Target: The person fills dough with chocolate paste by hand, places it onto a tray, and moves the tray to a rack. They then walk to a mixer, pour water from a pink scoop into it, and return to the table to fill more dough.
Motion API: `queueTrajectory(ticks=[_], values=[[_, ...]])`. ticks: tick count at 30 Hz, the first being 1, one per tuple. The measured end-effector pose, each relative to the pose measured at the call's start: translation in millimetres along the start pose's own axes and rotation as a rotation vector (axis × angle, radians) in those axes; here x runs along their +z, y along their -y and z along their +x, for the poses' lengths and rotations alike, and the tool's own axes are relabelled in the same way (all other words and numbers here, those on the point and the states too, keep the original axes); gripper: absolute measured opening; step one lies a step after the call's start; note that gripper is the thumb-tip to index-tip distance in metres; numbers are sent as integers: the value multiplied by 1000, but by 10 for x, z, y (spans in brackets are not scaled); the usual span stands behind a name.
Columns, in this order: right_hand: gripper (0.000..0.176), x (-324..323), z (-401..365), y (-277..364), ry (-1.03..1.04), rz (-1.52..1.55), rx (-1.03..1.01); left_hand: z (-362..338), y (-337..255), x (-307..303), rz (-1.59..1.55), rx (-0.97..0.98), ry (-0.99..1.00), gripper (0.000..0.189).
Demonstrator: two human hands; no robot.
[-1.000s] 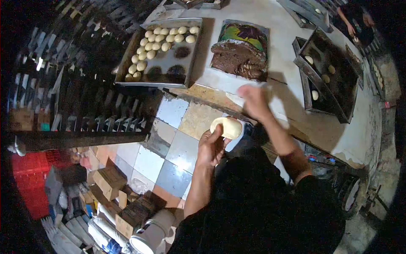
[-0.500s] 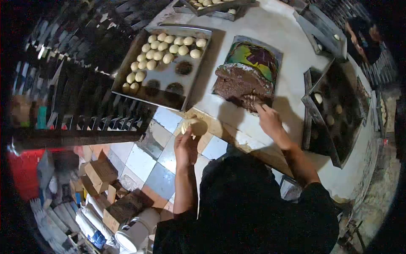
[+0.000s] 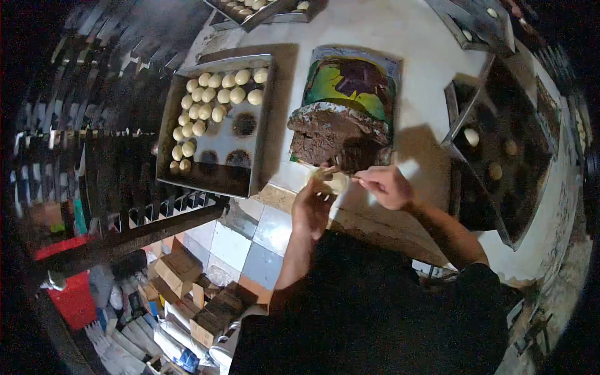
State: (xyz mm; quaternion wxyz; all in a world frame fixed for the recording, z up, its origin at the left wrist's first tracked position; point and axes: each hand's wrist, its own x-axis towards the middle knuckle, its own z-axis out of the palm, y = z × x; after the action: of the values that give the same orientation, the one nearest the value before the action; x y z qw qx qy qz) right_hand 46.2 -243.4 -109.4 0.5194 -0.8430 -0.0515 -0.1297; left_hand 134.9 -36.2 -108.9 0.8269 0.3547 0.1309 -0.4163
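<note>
My left hand (image 3: 311, 205) is cupped around a pale, flattened piece of dough (image 3: 337, 183), held just off the near edge of the work surface. Close beside it, my right hand (image 3: 390, 187) is closed in a pinch, its fingertips pointing at the dough. Whatever thin thing those fingers grip is too small and blurred to name. Just beyond both hands lies a mound of thick brown paste (image 3: 340, 134), on a green and yellow wrapper (image 3: 315, 84) that is smeared with brown at its far part.
Left of the paste, a metal tray (image 3: 255, 131) holds rows of round dough balls (image 3: 204, 111). Dark trays (image 3: 500, 156) with a few balls stand at the right, and more trays (image 3: 256, 19) are at the back. Cardboard boxes (image 3: 178, 272) lie on the tiled floor (image 3: 232, 245) below left.
My right hand has come out of the brown paste and back to the dough. My left hand has lifted the dough rightward and closer to the paste. The view has shifted slightly.
</note>
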Motion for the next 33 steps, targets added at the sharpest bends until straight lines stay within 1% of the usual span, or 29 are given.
queueTrajectory(ticks=[1,3,4,5,8,10,11,14,15,16,18,19,20,22,23,24,25,26,27,28,29,30,32,33], values=[[26,85,-127,-118,-21,-112,-42,29,10,93,-4,-16,18,45],[29,85,-268,-194,-108,-358,-74,65,14,236,-7,-44,65,45],[31,62,-333,-215,-152,-483,-94,103,43,191,19,-28,66,45],[36,22,-414,-200,-123,-559,-29,131,49,175,44,-11,68,45],[34,-42,-572,-209,-133,-680,128,50,44,116,75,67,31,43],[30,-50,-630,-268,-127,-858,173,20,-10,20,81,129,27,42],[28,-32,-642,-261,-119,-945,195,-47,-67,31,79,138,48,44],[28,186,-252,311,-253,-455,81,-214,-127,136,72,166,115,46],[31,327,-118,494,-252,-219,114,-295,-113,131,95,210,224,49],[35,476,12,692,-243,19,143,-390,-95,141,257,263,243,58],[41,690,216,1294,-318,-183,44,-540,64,100,673,737,246,67],[44,823,283,1474,-379,-327,-54,-752,-92,113,1106,875,226,73],[36,953,307,1655,-378,-254,4,-941,-193,106,1091,903,204,73],[26,1184,313,1910,-418,-295,-61,-1250,-339,39,1048,962,175,72],[26,1276,272,1995,-416,-289,-156,-1379,-467,-81,1098,1053,148,69],[26,1345,226,2086,-415,-296,-260,-1597,-534,-86,823,899,112,67],[19,1389,185,2199,-396,-318,-348,-1647,-545,-287,496,845,197,69],[17,1436,149,2341,-317,-251,-362,-1803,-644,-396,276,741,333,73],[18,1497,126,2496,-266,-209,-335,-1920,-701,-533,268,709,346,72],[20,1582,75,2577,-294,-166,-266,-1977,-719,-676,430,858,299,62],[20,1615,69,2684,-277,-77,-213,-2037,-749,-746,558,1022,265,53],[21,1652,37,2742,-170,98,-17,-2199,-754,-720,580,1073,230,47],[24,1717,-72,2821,56,445,399,-2311,-745,-899,807,1249,180,38],[33,1813,-145,2775,-16,530,325,-2357,-712,-928,845,1299,131,35]])
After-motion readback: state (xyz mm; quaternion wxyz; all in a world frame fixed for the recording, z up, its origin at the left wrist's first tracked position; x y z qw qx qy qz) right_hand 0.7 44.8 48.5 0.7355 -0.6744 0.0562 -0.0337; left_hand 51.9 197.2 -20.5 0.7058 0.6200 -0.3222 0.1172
